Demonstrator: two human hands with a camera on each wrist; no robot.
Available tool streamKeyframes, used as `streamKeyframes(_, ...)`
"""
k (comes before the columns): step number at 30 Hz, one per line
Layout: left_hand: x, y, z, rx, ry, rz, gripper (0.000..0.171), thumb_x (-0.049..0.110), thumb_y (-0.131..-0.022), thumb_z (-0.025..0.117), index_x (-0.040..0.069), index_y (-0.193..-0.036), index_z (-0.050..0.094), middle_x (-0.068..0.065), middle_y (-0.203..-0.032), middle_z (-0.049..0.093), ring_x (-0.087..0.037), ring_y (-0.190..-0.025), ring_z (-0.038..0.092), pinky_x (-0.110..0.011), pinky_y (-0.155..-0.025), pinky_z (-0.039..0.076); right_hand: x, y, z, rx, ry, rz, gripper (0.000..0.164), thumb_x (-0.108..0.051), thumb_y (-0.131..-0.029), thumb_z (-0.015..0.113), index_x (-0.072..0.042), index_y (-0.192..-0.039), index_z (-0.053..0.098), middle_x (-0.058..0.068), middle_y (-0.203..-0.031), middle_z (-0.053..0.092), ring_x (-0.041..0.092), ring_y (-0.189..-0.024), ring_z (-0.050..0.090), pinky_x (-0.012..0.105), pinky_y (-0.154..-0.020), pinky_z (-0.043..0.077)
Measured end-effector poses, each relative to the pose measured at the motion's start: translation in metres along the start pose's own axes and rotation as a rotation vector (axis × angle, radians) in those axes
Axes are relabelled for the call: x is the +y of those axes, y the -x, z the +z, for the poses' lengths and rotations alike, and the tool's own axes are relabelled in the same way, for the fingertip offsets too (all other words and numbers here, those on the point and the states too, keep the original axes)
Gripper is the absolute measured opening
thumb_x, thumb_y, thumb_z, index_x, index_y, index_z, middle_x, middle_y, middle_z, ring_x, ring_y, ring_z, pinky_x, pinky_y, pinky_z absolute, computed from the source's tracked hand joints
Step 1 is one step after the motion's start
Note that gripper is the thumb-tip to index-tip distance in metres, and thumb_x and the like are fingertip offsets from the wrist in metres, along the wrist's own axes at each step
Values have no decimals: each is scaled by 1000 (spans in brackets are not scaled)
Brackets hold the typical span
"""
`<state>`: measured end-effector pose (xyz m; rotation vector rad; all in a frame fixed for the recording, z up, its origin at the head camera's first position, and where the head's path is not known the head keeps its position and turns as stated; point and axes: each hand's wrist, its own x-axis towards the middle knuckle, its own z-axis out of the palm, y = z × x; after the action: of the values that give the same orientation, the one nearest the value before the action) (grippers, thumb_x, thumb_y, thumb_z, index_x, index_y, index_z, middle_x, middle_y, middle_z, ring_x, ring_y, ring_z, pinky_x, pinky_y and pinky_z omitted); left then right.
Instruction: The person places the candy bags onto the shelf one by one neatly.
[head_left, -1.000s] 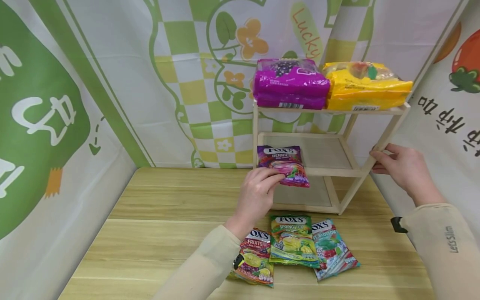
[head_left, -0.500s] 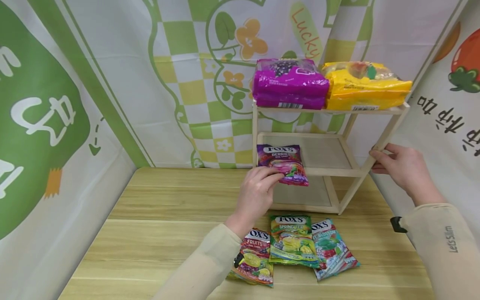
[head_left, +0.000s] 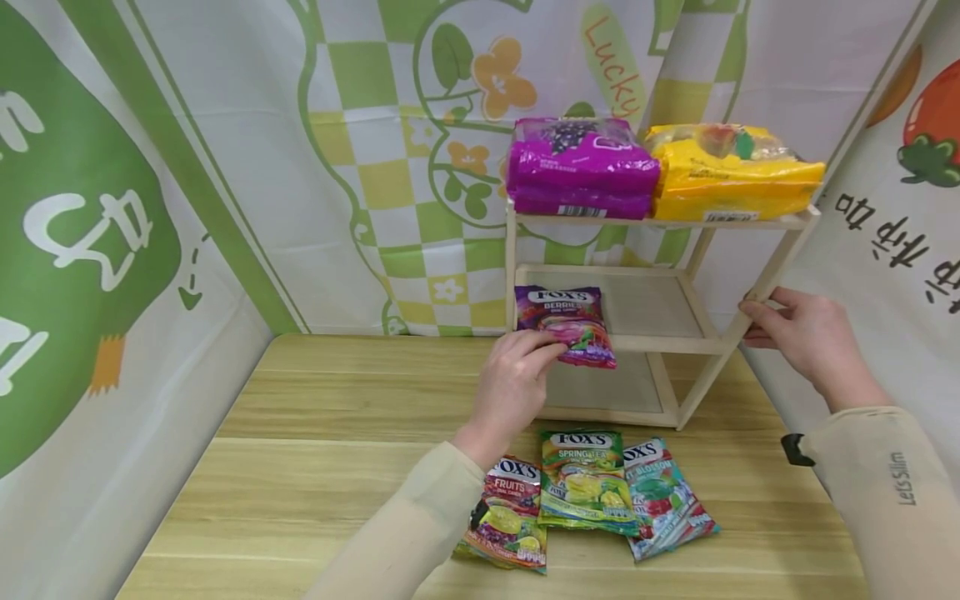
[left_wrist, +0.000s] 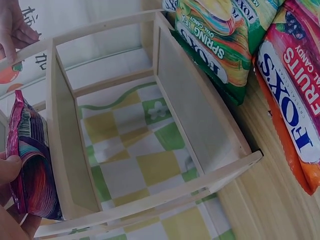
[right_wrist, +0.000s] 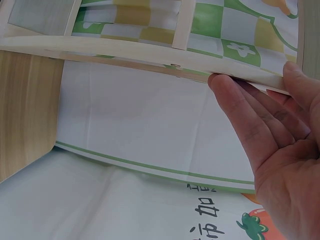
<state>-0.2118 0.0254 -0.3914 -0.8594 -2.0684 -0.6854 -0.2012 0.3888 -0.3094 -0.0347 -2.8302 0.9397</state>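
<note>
My left hand (head_left: 513, 379) pinches the lower left part of a purple Fox's Berries candy bag (head_left: 573, 321), its thumb and fingers on either side. The bag lies at the left end of the middle shelf (head_left: 652, 307), its lower end jutting past the front edge. In the left wrist view the same candy bag (left_wrist: 35, 165) is against the shelf board. My right hand (head_left: 806, 333) grips the right front post of the wooden rack (head_left: 720, 375) between thumb and fingers. From the right wrist, the post (right_wrist: 150, 55) runs between the thumb and fingertips.
On the top shelf sit a magenta bag (head_left: 581, 171) and a yellow bag (head_left: 735, 175). In front of the rack lie a Fruits candy bag (head_left: 513, 517), a Spring Tea bag (head_left: 585, 483) and a teal candy bag (head_left: 667, 500) on the wooden table (head_left: 337, 483).
My left hand and the Berries candy bag have shifted slightly up and back onto the middle shelf. The right hand stays on the post.
</note>
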Motion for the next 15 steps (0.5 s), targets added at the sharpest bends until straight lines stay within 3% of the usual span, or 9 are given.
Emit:
streamKeyframes(7,-2,-2,2,6,-14,4,21,-4,-88,75,10,-103,80,-6,-107,76,-23,-102,69,-35,-101,55,0,0,0,0,4,5,60,-47,-107,49,5,-135,57,29,-113,72,9,-77,76,52,-83,59)
streamKeyframes(15,-4,-4,5,-2,-32,-6,21,-2,-87,76,11,-103,79,-6,-108,76,-23,-103,70,-35,-103,55,0,0,0,-1,-3,1,59,-46,-107,50,5,-135,57,29,-114,71,7,-76,75,49,-81,61)
